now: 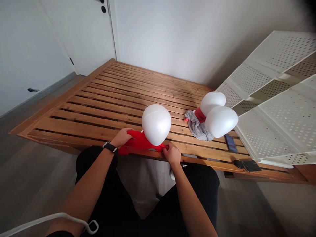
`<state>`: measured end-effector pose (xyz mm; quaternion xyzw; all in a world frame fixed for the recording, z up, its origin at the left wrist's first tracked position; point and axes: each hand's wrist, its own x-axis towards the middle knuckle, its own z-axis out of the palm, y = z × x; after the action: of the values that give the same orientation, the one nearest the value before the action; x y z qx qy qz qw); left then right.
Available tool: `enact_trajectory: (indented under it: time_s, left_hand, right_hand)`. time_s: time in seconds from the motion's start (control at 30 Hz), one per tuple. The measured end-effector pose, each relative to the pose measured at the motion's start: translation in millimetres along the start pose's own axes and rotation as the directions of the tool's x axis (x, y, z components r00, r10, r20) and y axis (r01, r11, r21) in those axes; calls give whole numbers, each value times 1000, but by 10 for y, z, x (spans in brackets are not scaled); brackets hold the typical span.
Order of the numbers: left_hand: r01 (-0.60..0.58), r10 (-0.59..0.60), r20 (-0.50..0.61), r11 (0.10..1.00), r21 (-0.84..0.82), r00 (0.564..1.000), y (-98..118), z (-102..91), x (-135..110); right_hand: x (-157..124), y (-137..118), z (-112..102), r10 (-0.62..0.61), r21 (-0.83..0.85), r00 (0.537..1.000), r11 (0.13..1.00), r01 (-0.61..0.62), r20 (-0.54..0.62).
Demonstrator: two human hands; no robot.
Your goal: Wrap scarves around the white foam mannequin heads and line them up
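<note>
A white foam mannequin head [156,123] stands upright at the near edge of the slatted wooden platform, seen from above. Around the front of its base lies a red scarf [139,141]. My left hand [121,137], with a dark-strapped watch on its wrist, pinches the scarf on the left side. On the other side, my right hand [172,153] has its fingers closed on the scarf's right end, close to the head. The back of the head's base is hidden.
Two more white heads [213,102] [221,121] stand at the right, with a grey scarf [198,128] and a red cloth [199,114] at their bases. White perforated panels [288,115] lean beyond them. A black item [248,165] lies near the right front edge.
</note>
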<state>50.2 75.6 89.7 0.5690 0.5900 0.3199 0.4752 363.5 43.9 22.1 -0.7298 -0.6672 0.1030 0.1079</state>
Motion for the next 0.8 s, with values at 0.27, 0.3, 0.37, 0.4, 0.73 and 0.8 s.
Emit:
enact_trajectory:
  time_s: [0.27,0.3,0.37,0.4,0.73,0.8]
  left_hand:
    - [212,-179,-140,496,842,974,221,-147,-349]
    - [232,-157,-181,423,876,971,246,-215,-375]
    - [169,-90,-146,372,913,985,288,-324,-384]
    - [108,-58,-93,372,922,994,302,-354,-375]
    - [-186,-89,266,510,840,960,224,294,-727]
    - [-244,-73,328,521,818,942,232,516,-888]
  right_hand:
    - [3,-14,-9,-4,-15,999,1000,4,35]
    - [5,-17,-13,0,-20,999,1000,1,41]
    - [4,-32,-15,1,-22,998,1000,0,55]
    - [0,-43,-17,-2,-17,998,1000,3,65]
    - [-82,-177,-926,-144,160,987,975,154,-76]
    - [-108,-388,-1163,-256,285,947,909,303,-193]
